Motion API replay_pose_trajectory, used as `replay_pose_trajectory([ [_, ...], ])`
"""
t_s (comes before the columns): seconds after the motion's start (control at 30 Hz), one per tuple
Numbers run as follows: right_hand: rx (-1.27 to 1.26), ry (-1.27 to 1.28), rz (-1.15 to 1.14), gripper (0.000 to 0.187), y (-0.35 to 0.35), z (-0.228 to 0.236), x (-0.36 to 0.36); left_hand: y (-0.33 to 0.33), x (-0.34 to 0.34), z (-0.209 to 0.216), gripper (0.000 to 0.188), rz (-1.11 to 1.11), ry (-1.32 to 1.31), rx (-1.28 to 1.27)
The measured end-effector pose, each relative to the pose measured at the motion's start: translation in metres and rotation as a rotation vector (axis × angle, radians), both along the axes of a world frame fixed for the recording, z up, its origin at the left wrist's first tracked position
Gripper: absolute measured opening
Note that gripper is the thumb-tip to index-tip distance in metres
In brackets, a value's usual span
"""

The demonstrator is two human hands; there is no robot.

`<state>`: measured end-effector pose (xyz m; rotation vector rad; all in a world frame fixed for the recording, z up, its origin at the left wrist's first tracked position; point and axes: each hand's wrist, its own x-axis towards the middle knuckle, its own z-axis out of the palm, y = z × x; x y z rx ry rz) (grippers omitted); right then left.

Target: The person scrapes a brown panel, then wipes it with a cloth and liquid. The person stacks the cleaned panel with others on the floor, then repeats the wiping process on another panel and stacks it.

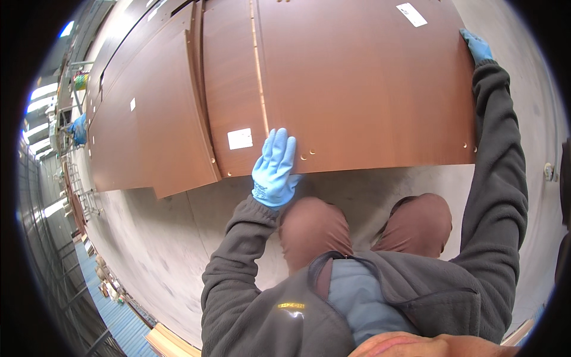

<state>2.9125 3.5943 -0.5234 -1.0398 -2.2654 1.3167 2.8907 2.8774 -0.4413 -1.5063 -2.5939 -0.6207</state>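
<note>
A wide brown panel [369, 89] lies flat in front of me, with white labels and small round holes near its edges. My left hand [275, 169], in a light blue glove, rests at the near edge, fingers stretched out flat beside a pale seam [259, 71]. A narrower brown strip [229, 77] with a white label [240, 138] lies left of that seam. Far to the right, my right hand [477, 46], also gloved in blue, lies against the panel's right edge near its far end. Its fingers look extended; its underside is hidden.
More brown panels [143, 125] lie to the left, one slightly askew with a raised edge. Pale concrete floor [178, 238] shows around my knees. Racks and a blue bag [78, 129] stand at the far left. Stacked light boards [169, 342] are at the lower left.
</note>
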Motion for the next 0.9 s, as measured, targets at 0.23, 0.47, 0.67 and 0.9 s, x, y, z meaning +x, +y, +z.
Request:
replay_pose_trajectory([
  [0.23, -0.062, 0.064, 0.001, 0.049, 0.017, -0.014, -0.006, -0.004, 0.004, 0.016, 0.084, -0.002, -0.094, 0.089],
  [0.47, 0.078, -0.078, -0.063, 0.058, 0.009, -0.004, 0.003, -0.114, 0.015, 0.000, 0.082, 1.473, -0.245, 0.977],
  [0.67, 0.180, -0.124, -0.070, 0.069, -0.049, 0.049, 0.013, -0.208, -0.029, 0.019, 0.074, 1.356, -1.393, 1.499],
  [0.9, 0.463, -0.046, 0.186, 0.057, -0.175, 0.170, 0.090, -0.210, -0.072, 0.039, 0.058, 1.572, -1.518, 1.443],
])
